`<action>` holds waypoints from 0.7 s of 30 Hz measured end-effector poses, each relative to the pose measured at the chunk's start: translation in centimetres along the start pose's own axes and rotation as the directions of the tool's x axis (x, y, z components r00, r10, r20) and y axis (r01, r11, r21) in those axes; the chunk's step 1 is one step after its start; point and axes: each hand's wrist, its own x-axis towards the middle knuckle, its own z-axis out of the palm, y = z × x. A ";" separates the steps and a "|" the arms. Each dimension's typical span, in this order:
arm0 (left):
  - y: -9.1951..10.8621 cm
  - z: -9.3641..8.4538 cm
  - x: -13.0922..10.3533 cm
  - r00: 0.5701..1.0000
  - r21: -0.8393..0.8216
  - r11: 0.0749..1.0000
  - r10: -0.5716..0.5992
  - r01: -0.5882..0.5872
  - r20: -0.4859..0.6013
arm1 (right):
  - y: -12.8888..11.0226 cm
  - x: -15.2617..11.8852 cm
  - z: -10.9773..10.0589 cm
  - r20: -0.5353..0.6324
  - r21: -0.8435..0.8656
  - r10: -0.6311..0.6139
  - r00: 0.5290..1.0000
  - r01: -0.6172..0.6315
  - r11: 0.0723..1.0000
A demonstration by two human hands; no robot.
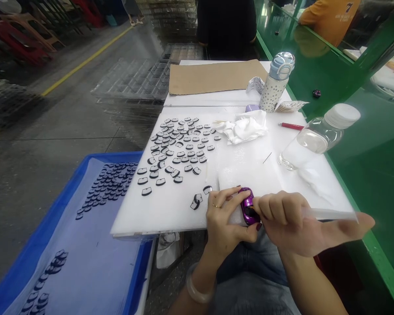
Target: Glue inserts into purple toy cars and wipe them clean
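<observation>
From here I count two bottles [318,135] and one red pen [290,126] beyond the right hand [290,225], one purple piece [248,200] at the fingers, dozens of dark-rimmed pieces [180,154] ahead-left of the left hand [225,223].

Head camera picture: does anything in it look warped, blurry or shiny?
Head view: the right hand looks stretched sideways, probably lens distortion; head view: the clear plastic trays look smeared, their edges soft; head view: the white table is bright against the darker floor; head view: the glossy purple piece carries small highlights.
</observation>
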 end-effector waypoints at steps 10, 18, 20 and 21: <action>0.1 0.4 -0.1 0.999 0.004 1.000 -0.017 0.017 -0.032 | -0.3 -0.7 1.7 0.027 -0.440 -0.044 0.999 0.052 0.897; 0.2 0.5 0.0 0.998 -0.007 1.000 -0.010 0.010 -0.058 | -0.7 -0.7 1.7 0.071 -0.422 -0.122 0.990 0.141 0.896; 0.2 0.5 0.1 0.998 0.005 1.000 -0.002 0.003 -0.062 | -0.7 -0.8 1.7 0.073 -0.388 -0.154 0.985 0.170 0.906; 0.2 0.5 0.1 0.998 0.012 1.000 0.002 -0.001 -0.063 | -0.7 -0.8 1.7 0.066 -0.368 -0.166 0.984 0.179 0.912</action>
